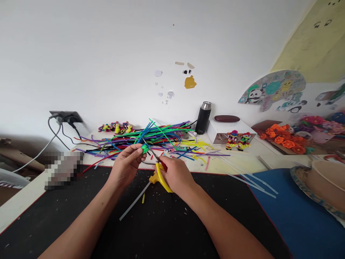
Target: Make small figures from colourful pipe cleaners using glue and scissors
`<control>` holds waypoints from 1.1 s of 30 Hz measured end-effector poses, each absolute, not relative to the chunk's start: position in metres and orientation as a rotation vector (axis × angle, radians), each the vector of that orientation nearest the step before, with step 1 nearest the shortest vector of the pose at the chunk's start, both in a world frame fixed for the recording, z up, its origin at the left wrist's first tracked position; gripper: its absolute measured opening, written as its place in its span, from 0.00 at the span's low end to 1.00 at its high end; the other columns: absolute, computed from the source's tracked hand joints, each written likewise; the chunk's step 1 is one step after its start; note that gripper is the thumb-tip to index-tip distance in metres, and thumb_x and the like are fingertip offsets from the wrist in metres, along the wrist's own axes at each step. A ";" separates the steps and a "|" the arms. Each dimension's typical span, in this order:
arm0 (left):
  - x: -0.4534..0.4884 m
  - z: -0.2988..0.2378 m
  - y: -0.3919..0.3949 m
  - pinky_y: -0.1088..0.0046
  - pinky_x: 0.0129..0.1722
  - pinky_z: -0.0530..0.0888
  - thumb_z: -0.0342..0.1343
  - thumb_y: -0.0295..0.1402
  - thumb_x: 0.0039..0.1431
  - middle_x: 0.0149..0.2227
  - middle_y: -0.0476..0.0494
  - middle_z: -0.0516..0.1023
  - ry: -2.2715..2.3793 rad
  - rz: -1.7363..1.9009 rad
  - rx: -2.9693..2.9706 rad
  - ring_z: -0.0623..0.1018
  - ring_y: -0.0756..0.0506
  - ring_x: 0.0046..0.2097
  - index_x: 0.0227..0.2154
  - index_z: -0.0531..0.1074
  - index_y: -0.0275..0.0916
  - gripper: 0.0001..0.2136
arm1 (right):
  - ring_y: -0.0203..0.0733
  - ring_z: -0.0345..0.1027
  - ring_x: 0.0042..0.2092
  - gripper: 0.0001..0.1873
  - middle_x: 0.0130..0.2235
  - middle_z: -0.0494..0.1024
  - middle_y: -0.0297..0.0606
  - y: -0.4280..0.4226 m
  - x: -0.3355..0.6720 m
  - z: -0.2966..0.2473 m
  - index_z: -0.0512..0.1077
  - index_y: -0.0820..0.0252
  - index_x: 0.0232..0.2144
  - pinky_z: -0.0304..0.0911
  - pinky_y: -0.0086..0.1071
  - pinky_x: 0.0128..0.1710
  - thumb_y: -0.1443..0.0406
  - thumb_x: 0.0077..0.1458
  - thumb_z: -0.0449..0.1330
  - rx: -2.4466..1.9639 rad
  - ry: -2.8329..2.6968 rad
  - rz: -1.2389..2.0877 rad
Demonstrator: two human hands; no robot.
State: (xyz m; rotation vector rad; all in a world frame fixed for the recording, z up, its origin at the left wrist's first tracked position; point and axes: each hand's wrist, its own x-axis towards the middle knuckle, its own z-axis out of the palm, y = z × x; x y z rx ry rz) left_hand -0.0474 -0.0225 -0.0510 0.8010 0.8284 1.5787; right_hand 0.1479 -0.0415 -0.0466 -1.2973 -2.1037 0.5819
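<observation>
My left hand (126, 163) is closed in a pinch on a small green pipe-cleaner piece (145, 148), held above the black mat (151, 223). My right hand (175, 172) grips scissors (159, 166) with yellow and red handles. Their blades point up and left to the green piece. Just behind both hands lies a heap of coloured pipe cleaners (159, 138). A yellow glue gun (155, 178) lies on the mat, partly hidden under my right hand.
Clear glue sticks (134, 205) lie on the mat and at the right (250, 180). A black flask (203, 117), a white box (231, 131) with small figures (238, 140), orange flowers (285, 138), a wall socket with cables (66, 117) and a hat (323, 183) surround the desk.
</observation>
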 end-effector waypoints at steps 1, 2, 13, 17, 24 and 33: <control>-0.048 -0.051 -0.023 0.77 0.30 0.76 0.79 0.31 0.43 0.28 0.47 0.80 0.824 1.568 0.809 0.79 0.50 0.29 0.35 0.84 0.35 0.15 | 0.41 0.67 0.30 0.06 0.29 0.80 0.36 -0.041 0.148 -0.048 0.80 0.56 0.39 0.51 0.32 0.30 0.60 0.64 0.66 -1.291 -2.088 0.592; -0.048 -0.052 -0.023 0.77 0.30 0.76 0.78 0.31 0.44 0.28 0.47 0.80 0.819 1.559 0.812 0.79 0.50 0.29 0.35 0.84 0.35 0.15 | 0.40 0.67 0.30 0.07 0.29 0.80 0.35 -0.041 0.148 -0.048 0.80 0.56 0.39 0.51 0.31 0.30 0.59 0.64 0.66 -1.281 -2.058 0.612; -0.050 -0.053 -0.022 0.78 0.30 0.76 0.79 0.32 0.43 0.30 0.46 0.81 0.780 1.513 0.763 0.79 0.50 0.30 0.35 0.84 0.34 0.15 | 0.39 0.76 0.26 0.36 0.29 0.79 0.33 -0.031 0.150 -0.054 0.76 0.58 0.49 0.65 0.27 0.24 0.37 0.52 0.70 -0.858 -1.323 1.611; -0.050 -0.053 -0.021 0.79 0.29 0.76 0.79 0.31 0.43 0.28 0.47 0.80 0.772 1.516 0.739 0.78 0.51 0.29 0.35 0.84 0.33 0.16 | 0.46 0.82 0.35 0.44 0.33 0.83 0.39 -0.033 0.152 -0.044 0.74 0.57 0.52 0.73 0.33 0.34 0.31 0.49 0.65 -0.758 -1.309 1.632; -0.051 -0.057 -0.020 0.78 0.31 0.77 0.79 0.31 0.44 0.30 0.46 0.81 0.789 1.534 0.757 0.80 0.50 0.30 0.35 0.83 0.35 0.15 | 0.38 0.74 0.25 0.37 0.33 0.79 0.35 -0.033 0.150 -0.047 0.76 0.57 0.48 0.68 0.30 0.26 0.35 0.51 0.68 -0.956 -1.409 1.449; -0.049 -0.054 -0.023 0.74 0.41 0.80 0.81 0.32 0.42 0.34 0.48 0.84 0.821 1.680 0.832 0.82 0.49 0.36 0.36 0.83 0.39 0.17 | 0.39 0.67 0.28 0.22 0.28 0.75 0.32 -0.044 0.151 -0.043 0.80 0.56 0.44 0.58 0.30 0.29 0.46 0.62 0.66 -1.202 -1.814 0.934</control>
